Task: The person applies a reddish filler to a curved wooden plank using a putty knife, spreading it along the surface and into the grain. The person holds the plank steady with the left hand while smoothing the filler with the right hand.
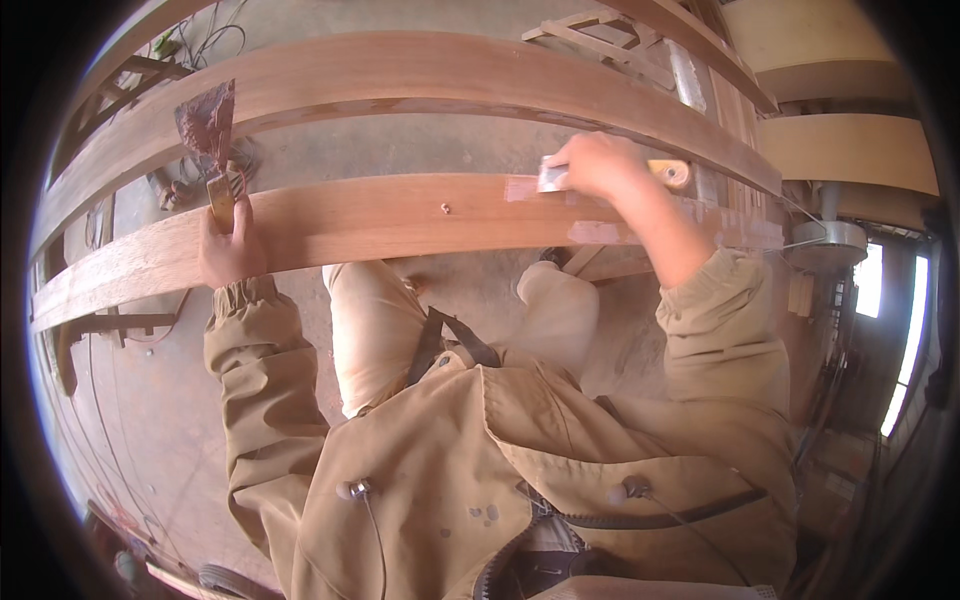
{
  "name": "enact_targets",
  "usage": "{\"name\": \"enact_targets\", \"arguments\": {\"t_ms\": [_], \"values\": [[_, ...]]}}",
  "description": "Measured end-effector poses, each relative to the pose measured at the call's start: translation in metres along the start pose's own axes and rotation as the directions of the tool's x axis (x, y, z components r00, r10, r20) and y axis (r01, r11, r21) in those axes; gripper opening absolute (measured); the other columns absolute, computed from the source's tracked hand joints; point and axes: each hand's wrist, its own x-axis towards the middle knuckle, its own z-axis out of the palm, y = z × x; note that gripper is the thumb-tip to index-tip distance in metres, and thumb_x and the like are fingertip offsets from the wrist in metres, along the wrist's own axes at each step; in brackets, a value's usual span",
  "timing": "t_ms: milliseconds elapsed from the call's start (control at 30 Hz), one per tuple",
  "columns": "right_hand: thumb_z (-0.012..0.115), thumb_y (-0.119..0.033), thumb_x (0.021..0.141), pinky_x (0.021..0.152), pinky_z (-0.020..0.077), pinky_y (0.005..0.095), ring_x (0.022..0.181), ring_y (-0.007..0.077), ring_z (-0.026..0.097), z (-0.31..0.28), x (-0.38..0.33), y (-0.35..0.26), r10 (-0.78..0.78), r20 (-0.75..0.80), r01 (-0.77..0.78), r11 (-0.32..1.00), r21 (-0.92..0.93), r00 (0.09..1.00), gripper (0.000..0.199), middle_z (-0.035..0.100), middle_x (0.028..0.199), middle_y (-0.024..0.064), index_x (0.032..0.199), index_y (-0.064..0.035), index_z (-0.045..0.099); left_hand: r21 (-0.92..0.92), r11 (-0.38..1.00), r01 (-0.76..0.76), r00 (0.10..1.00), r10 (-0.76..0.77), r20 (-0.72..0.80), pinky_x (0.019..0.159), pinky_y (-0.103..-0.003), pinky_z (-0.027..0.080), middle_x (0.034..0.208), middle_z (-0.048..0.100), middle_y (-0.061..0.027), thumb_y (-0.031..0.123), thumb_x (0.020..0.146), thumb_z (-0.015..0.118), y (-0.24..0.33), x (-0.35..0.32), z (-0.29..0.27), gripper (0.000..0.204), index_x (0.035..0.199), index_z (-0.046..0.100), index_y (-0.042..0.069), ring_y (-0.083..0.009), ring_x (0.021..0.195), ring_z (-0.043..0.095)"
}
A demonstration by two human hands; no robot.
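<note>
A long reddish-brown wooden board (380, 220) runs across in front of me. My left hand (234, 245), at the board's left part, is closed around the handle of a putty knife (221, 200). Its blade points away from me and carries a thick lump of dark reddish filler (206, 118). Over the board's right part, my right hand (600, 165) grips a scraper (549, 174) with a yellow handle end, its pale blade at the board surface. Pinkish filler patches (600, 232) mark the wood around that hand. A small crumb (446, 208) lies mid-board.
A second long board (400, 70) lies beyond, parallel to the first. Dark supports (120, 323) stand under the left ends. A tool with a cord (165, 188) is on the floor. At right are a round metal tin (826, 243) and large pale curved panels (845, 150).
</note>
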Motion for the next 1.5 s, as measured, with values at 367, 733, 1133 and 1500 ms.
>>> {"name": "enact_targets", "arguments": {"t_ms": [367,733,1133,1500], "values": [[0.067,-0.030,0.076,0.084,0.0465,0.0350,0.094,0.0289,0.062,0.053,-0.025,0.036,-0.033,-0.145,0.111,0.812,0.573,0.989,0.036,0.065,0.105,0.0106,0.111,-0.0239,0.065,0.011,1.000,0.006,1.000,-0.006,0.001,0.070,-0.040,0.046,0.084,0.066,-0.0119,0.052,0.079,0.058,0.005,-0.003,-0.001,0.045,0.098,0.064,0.012,-0.0311,0.080,0.063],[0.063,-0.026,0.079,0.083,0.0467,0.0355,0.094,0.0282,0.061,0.030,-0.031,0.024,0.002,-0.131,0.050,0.919,0.390,0.991,0.034,0.065,0.104,0.0103,0.112,-0.0237,0.064,0.038,0.999,0.023,1.000,-0.023,0.000,0.072,-0.039,0.046,0.085,0.066,-0.0115,0.050,0.078,0.058,0.005,-0.002,-0.005,0.043,0.098,0.064,0.013,-0.0304,0.082,0.063],[0.061,-0.030,0.080,0.085,0.0466,0.0370,0.096,0.0285,0.061,0.022,-0.026,0.034,-0.031,-0.145,0.091,0.900,0.426,0.989,0.037,0.065,0.104,0.0100,0.117,-0.0260,0.061,0.025,0.999,0.030,1.000,-0.031,0.003,0.073,-0.038,0.047,0.086,0.066,-0.0094,0.048,0.077,0.060,0.010,-0.004,-0.003,0.039,0.098,0.064,0.015,-0.0286,0.083,0.063],[0.067,-0.034,0.077,0.087,0.0452,0.0348,0.098,0.0278,0.061,0.049,-0.004,-0.014,-0.131,-0.161,0.206,0.731,0.651,0.978,0.042,0.064,0.108,0.0102,0.119,-0.0294,0.060,0.034,0.999,0.014,1.000,-0.013,-0.023,0.069,-0.040,0.046,0.081,0.065,-0.0119,0.049,0.078,0.060,0.007,-0.002,-0.003,0.041,0.095,0.064,0.013,-0.0308,0.078,0.063]]}}
